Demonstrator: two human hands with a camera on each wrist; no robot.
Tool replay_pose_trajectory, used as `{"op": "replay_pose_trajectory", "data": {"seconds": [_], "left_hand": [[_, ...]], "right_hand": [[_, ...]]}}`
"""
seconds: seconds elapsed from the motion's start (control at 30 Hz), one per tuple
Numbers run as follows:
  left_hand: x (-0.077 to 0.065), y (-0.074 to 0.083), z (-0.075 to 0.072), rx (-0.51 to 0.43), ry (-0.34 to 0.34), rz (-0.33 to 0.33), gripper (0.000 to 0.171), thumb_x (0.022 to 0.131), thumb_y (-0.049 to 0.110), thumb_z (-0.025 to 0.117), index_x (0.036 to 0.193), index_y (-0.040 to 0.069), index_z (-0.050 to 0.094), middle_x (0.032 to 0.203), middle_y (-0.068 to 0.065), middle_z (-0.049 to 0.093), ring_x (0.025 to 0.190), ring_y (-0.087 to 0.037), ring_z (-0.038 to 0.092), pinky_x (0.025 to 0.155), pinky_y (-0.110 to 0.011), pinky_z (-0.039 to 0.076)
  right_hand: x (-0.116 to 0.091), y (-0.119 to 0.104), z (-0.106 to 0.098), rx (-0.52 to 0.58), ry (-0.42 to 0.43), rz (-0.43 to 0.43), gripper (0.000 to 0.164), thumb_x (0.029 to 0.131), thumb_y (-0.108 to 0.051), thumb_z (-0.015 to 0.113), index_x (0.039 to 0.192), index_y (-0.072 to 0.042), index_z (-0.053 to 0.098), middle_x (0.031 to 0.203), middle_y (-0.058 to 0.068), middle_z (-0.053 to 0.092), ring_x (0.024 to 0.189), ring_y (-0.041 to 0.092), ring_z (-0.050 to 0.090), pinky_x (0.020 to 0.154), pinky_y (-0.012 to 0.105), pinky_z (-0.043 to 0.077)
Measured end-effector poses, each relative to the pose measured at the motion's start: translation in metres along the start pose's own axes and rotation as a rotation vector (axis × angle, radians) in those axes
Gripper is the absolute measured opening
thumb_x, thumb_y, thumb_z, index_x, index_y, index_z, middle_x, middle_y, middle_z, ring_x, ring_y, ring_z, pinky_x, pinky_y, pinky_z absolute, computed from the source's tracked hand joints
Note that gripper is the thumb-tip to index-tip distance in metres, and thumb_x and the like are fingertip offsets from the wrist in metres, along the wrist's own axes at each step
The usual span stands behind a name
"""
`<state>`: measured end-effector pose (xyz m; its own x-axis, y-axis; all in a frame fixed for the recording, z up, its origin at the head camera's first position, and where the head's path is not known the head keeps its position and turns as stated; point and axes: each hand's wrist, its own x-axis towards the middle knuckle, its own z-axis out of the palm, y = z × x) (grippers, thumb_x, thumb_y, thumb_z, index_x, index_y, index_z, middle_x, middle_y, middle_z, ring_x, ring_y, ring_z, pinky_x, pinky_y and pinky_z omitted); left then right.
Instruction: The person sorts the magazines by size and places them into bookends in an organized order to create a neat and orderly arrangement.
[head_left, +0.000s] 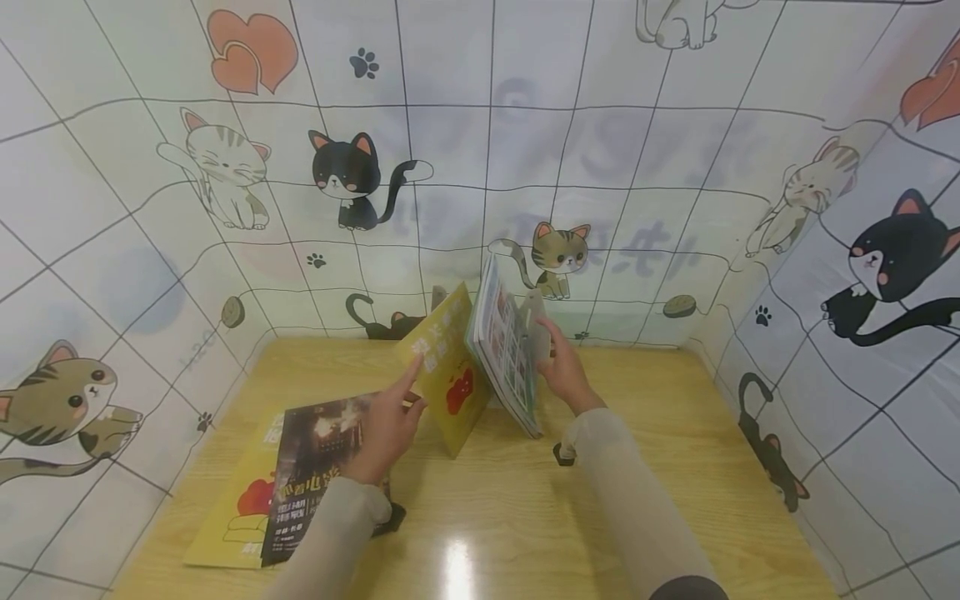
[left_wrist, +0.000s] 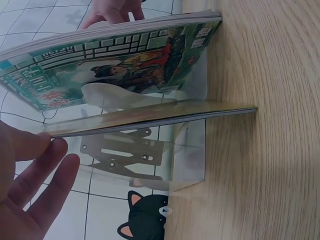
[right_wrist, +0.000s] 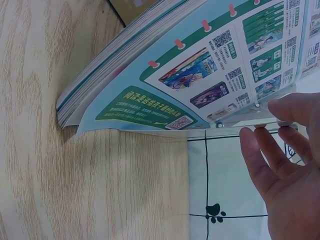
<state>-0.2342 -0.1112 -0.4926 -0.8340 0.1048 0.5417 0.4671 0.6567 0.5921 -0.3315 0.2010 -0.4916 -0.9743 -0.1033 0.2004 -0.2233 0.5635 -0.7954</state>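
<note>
My left hand (head_left: pixel 386 433) pinches the edge of a thin yellow book (head_left: pixel 456 392) with a red picture on its cover, which stands tilted on the table. Right of it lean several colourful magazines (head_left: pixel 501 354), standing on edge. A pale bookend (left_wrist: pixel 125 150) with cut-outs and rivets stands around them; one of its plates (head_left: pixel 535 329) is at the magazines' right side. My right hand (head_left: pixel 566 375) holds that plate between thumb and fingers. In the right wrist view, the rear magazine cover (right_wrist: pixel 195 75) bends outward near the plate.
At the left of the wooden table (head_left: pixel 480 517) lie a dark magazine (head_left: pixel 322 442) and, partly under it, a yellow book (head_left: pixel 225 533). A cat-patterned curtain wall (head_left: pixel 450 192) encloses the table at the back and sides.
</note>
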Motion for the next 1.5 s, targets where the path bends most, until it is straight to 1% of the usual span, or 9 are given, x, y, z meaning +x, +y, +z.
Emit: {"op": "replay_pose_trajectory", "data": {"seconds": [0.23,0.33,0.43,0.53,0.67,0.87,1.0,1.3,1.5], "left_hand": [[0.005,0.005,0.012,-0.070,-0.023,-0.055,0.088,0.085,-0.004,0.071,0.154,0.032,0.030,0.102,-0.013,0.069,0.078,-0.018,0.068,0.055,-0.024,0.052],[0.008,0.008,0.016,-0.085,-0.042,-0.100,0.088,0.087,-0.002,0.069,0.154,0.036,0.026,0.107,-0.013,0.068,0.080,-0.017,0.067,0.055,-0.024,0.051],[0.010,0.008,0.021,-0.091,-0.029,-0.120,0.086,0.088,-0.003,0.067,0.153,0.036,0.027,0.114,-0.014,0.066,0.082,-0.017,0.067,0.053,-0.024,0.051],[0.012,0.008,0.026,-0.081,0.002,-0.108,0.084,0.088,-0.003,0.066,0.153,0.034,0.030,0.116,-0.014,0.066,0.082,-0.017,0.068,0.053,-0.023,0.051],[0.014,0.008,0.032,-0.089,0.033,-0.086,0.081,0.088,-0.003,0.067,0.153,0.030,0.032,0.122,-0.013,0.064,0.083,-0.018,0.069,0.052,-0.023,0.050],[0.017,0.008,0.040,-0.080,0.081,-0.048,0.077,0.088,-0.003,0.067,0.152,0.024,0.034,0.104,-0.012,0.069,0.076,-0.018,0.069,0.046,-0.022,0.047],[0.020,0.010,0.044,-0.076,0.110,-0.031,0.077,0.086,-0.003,0.068,0.152,0.021,0.036,0.103,-0.011,0.069,0.075,-0.017,0.068,0.048,-0.023,0.047],[0.025,0.014,0.054,-0.104,0.146,-0.057,0.077,0.084,-0.004,0.069,0.151,0.018,0.038,0.102,-0.014,0.069,0.074,-0.018,0.069,0.051,-0.025,0.050],[0.027,0.015,0.061,-0.122,0.170,-0.102,0.077,0.085,-0.004,0.070,0.151,0.018,0.038,0.097,-0.013,0.070,0.075,-0.017,0.068,0.053,-0.027,0.052]], "right_hand": [[0.000,0.000,-0.001,-0.001,0.001,-0.001,0.088,0.084,0.018,0.062,0.153,-0.025,0.028,0.154,0.012,0.031,0.115,0.041,0.053,0.085,0.052,0.051],[0.000,0.000,-0.001,0.004,0.005,0.010,0.088,0.084,0.017,0.063,0.152,-0.027,0.029,0.153,0.014,0.033,0.114,0.040,0.053,0.084,0.052,0.052],[0.000,0.000,-0.001,0.010,0.004,0.016,0.089,0.084,0.017,0.062,0.151,-0.031,0.029,0.151,0.017,0.035,0.113,0.040,0.054,0.082,0.051,0.053],[-0.001,0.000,-0.001,0.013,0.006,0.013,0.091,0.084,0.017,0.062,0.150,-0.035,0.029,0.150,0.019,0.036,0.112,0.039,0.055,0.080,0.050,0.053],[-0.001,-0.001,-0.001,0.011,0.008,0.010,0.091,0.083,0.018,0.061,0.151,-0.033,0.029,0.150,0.019,0.035,0.111,0.039,0.055,0.079,0.049,0.054],[-0.001,-0.003,-0.001,0.025,0.000,0.018,0.087,0.083,0.019,0.059,0.152,-0.026,0.029,0.150,0.018,0.035,0.113,0.040,0.053,0.080,0.050,0.053],[-0.001,-0.003,-0.001,0.036,0.001,0.023,0.087,0.083,0.019,0.058,0.152,-0.025,0.029,0.150,0.020,0.035,0.114,0.042,0.053,0.081,0.050,0.053],[-0.001,-0.001,-0.001,0.057,-0.001,0.045,0.085,0.086,0.015,0.059,0.153,-0.027,0.028,0.145,0.019,0.040,0.117,0.044,0.051,0.081,0.051,0.053],[-0.001,0.001,-0.001,0.069,-0.002,0.026,0.083,0.086,0.014,0.059,0.152,-0.026,0.029,0.143,0.019,0.041,0.118,0.047,0.051,0.082,0.052,0.052]]}}
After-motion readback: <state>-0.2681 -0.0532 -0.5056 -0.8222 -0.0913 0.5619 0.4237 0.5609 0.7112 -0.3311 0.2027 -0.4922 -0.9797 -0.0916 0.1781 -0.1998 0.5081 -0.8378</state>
